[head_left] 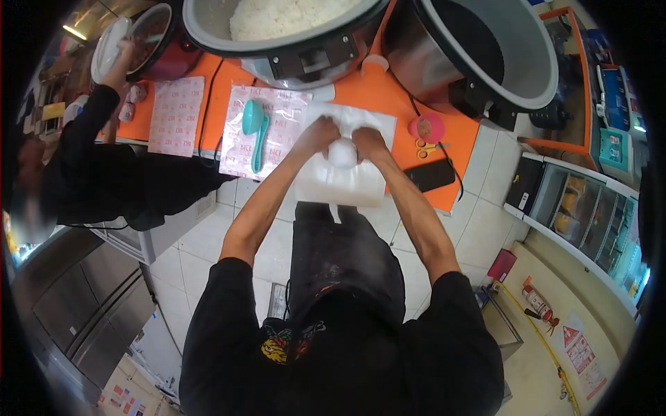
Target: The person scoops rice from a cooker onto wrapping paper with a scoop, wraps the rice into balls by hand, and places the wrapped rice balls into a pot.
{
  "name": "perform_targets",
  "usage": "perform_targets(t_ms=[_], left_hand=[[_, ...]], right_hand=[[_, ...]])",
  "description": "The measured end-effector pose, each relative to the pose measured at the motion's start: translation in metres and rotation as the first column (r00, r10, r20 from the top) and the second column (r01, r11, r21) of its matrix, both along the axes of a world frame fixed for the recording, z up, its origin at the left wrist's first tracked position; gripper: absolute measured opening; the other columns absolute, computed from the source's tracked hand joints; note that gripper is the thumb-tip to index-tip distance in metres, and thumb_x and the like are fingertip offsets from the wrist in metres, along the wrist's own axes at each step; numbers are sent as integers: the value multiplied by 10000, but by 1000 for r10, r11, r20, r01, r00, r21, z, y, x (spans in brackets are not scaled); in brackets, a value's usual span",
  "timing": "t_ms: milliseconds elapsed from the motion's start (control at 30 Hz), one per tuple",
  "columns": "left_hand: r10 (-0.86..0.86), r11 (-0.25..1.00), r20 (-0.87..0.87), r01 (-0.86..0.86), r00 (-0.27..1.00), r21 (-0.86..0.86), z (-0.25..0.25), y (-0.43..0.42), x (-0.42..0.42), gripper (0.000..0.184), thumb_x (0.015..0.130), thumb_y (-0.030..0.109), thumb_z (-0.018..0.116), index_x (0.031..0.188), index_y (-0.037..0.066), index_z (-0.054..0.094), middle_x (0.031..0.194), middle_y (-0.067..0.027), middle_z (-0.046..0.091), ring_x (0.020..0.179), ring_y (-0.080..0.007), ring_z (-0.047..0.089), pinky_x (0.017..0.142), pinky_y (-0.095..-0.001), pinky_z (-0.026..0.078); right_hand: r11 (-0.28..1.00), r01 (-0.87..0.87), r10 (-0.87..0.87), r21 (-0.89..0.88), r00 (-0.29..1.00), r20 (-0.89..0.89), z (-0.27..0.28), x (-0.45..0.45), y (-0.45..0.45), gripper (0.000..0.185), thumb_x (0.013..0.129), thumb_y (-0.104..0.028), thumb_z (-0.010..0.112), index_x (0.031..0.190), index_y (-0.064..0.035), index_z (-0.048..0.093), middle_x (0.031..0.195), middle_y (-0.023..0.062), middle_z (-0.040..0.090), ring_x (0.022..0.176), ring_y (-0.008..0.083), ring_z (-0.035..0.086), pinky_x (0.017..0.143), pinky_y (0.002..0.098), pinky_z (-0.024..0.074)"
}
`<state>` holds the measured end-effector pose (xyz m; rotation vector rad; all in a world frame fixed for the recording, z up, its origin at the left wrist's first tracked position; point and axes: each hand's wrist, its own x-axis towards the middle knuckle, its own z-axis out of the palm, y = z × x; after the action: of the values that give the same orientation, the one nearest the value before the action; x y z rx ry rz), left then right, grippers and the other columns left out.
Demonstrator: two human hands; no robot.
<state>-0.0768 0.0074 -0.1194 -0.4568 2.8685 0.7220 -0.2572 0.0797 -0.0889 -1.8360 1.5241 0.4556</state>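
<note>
A smooth white rounded bundle [343,154] sits on a stack of white wrapping sheets [340,188] at the front of the orange table. My left hand [321,136] is closed at its left side, fingers curled onto the white wrap. On the opposite side my right hand [368,142] is curled the same way, pinching the wrap. What lies inside the bundle is hidden. Left of the sheets, a teal scoop [254,118] and a teal spatula-like handle [260,149] rest on pink-printed wrapping paper [236,156].
Behind stands a large cooker of white rice [291,17], with another big dark-lined pot [479,41] to its right. A pink cup [427,127], yellow scissors [424,148] and a black phone [430,176] lie at right. A co-worker's arm [104,104] reaches into a red pot [163,52] at left.
</note>
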Motion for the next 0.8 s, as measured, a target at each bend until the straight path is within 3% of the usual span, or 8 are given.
perform_targets(t_ms=[133, 267, 300, 367, 400, 533, 633, 800], left_hand=[[306, 546, -50, -132, 951, 827, 65, 10, 20, 297, 554, 105, 867, 743, 24, 652, 751, -56, 671, 743, -165, 629, 727, -306, 493], [756, 476, -139, -392, 640, 787, 85, 36, 61, 197, 783, 86, 728, 959, 10, 679, 944, -60, 687, 903, -153, 625, 755, -319, 515], [927, 118, 69, -461, 369, 880, 62, 52, 62, 178, 805, 72, 698, 965, 2, 667, 946, -78, 684, 889, -165, 630, 776, -326, 522], [995, 70, -35, -425, 88, 903, 84, 76, 56, 228, 841, 72, 634, 1047, -26, 647, 974, -102, 680, 856, -177, 639, 805, -314, 518], [979, 201, -163, -525, 119, 827, 69, 88, 60, 224, 892, 89, 563, 1066, -30, 639, 976, -96, 674, 883, -166, 625, 797, -318, 512], [900, -411, 421, 99, -110, 906, 111, 101, 55, 619, 1051, 497, 259, 1210, -19, 561, 1097, -78, 631, 1004, -166, 601, 899, -317, 462], [940, -310, 339, -316, 40, 897, 134, 93, 67, 472, 947, 360, 628, 1205, -33, 584, 1088, -102, 650, 967, -181, 633, 821, -316, 515], [915, -399, 401, -51, 34, 916, 153, 73, 68, 464, 930, 380, 630, 1231, 31, 579, 1133, -101, 642, 1018, -219, 629, 838, -366, 519]], right_hand=[[883, 343, -98, -319, 801, 591, -41, -6, 54, 391, 583, 1, 758, 970, -12, 702, 1061, 177, 680, 953, 304, 656, 792, 395, 509], [695, 577, -598, 429, 134, 790, 59, 48, 82, 356, 693, 45, 760, 1042, 3, 704, 986, 63, 722, 916, 166, 654, 836, 344, 516], [578, 574, -648, 580, -110, 754, 61, 71, 90, 214, 736, -24, 777, 937, -12, 706, 887, 48, 704, 812, 115, 636, 760, 279, 515], [405, 699, -670, 589, -212, 712, 107, 99, 82, 141, 759, -51, 800, 803, -27, 668, 826, 41, 691, 743, 103, 624, 680, 257, 501], [388, 717, -655, 579, -228, 721, 108, 111, 81, 164, 776, -79, 802, 761, -36, 643, 789, 38, 679, 712, 93, 609, 647, 253, 489], [413, 801, -602, 434, -118, 790, 119, 125, 69, 212, 819, -129, 783, 722, -39, 618, 713, 26, 641, 660, 75, 559, 584, 267, 468], [510, 842, -608, 179, 205, 767, 129, 128, 70, 218, 817, -111, 764, 736, 6, 598, 683, 74, 628, 662, 91, 561, 602, 299, 476], [650, 642, -28, -405, 553, 833, 154, 113, 59, 132, 821, -117, 693, 849, -7, 624, 914, 115, 645, 766, 236, 633, 673, 359, 537]])
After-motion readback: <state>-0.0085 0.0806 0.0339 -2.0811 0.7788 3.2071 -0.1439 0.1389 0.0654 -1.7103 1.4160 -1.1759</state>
